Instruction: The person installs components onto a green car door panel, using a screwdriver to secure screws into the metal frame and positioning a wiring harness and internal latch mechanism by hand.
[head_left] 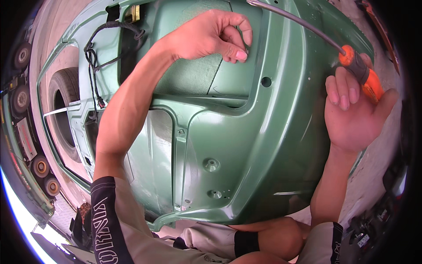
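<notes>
A tire (66, 83) showed at the left, then a black cable (91, 57). The left hand (215, 37) hung over the green panel (237, 149), fingers curled toward the thumb (whether they pinched anything, I could not tell). Farther right, a screwdriver (358, 69) reached over the panel, its orange-and-black handle loosely grasped by the right hand (356, 121).

Visibility limits

Top edge crops green body panel (246, 145). Upper center: any item in left hand (206, 35) is indiscernible. Upper right: screwdriver (358, 68) partly covers right hand (354, 116). Left: panel partly hides tire (67, 84).
</notes>
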Tool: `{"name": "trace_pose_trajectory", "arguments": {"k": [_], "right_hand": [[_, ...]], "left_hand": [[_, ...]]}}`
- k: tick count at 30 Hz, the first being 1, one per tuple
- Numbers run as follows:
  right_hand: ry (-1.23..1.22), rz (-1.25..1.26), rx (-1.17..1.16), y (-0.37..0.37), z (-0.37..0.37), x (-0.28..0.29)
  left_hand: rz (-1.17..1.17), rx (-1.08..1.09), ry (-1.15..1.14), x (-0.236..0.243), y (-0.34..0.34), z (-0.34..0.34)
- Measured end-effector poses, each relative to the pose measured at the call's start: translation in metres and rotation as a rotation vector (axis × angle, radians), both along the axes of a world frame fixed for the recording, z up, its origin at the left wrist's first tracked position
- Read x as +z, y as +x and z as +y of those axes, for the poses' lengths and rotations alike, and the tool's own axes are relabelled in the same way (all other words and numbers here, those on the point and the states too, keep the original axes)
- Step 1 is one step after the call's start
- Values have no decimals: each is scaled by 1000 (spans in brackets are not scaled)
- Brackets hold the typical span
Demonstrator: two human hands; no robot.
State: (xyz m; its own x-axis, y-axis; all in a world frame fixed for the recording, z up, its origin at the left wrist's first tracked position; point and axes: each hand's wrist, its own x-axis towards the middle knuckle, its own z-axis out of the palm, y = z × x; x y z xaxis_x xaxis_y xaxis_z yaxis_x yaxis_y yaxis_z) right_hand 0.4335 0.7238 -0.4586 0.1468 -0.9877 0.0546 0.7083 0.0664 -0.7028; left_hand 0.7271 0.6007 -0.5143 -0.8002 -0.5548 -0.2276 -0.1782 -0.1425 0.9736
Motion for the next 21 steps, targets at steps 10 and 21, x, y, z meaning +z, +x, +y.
{"name": "trace_pose_trajectory", "arguments": {"k": [10, 21], "right_hand": [[83, -83, -110, 1, 4, 3], [-10, -88, -60, 4, 4, 5]], "left_hand": [[-211, -70, 81, 9, -4, 9], [-152, -19, -438, -3, -15, 17]]}}
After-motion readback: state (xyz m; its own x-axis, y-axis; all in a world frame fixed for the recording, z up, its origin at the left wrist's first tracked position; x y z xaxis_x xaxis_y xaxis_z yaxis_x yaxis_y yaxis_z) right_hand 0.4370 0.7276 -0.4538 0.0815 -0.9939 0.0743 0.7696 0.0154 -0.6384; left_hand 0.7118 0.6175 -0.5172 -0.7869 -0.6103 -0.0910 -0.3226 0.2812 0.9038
